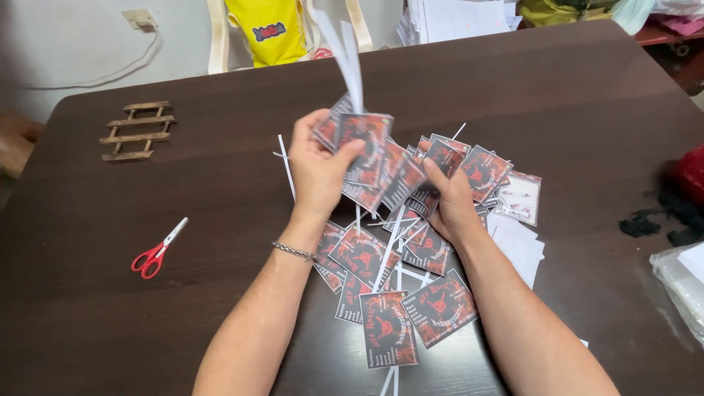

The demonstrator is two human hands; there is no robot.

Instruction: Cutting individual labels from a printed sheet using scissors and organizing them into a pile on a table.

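Bare forearms; a silver chain bracelet [294, 251] circles the left wrist.

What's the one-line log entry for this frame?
left hand: holds fanned cards | right hand: on card pile | scissors: idle, left

You sit at a dark brown wooden table [572, 103] with rounded corners. Behind it you see a pale wall [81, 44] with a socket [139, 18] and a white cable [110, 73]. A cream chair [217, 37] stands at the far edge. The light is soft and even on the tabletop.
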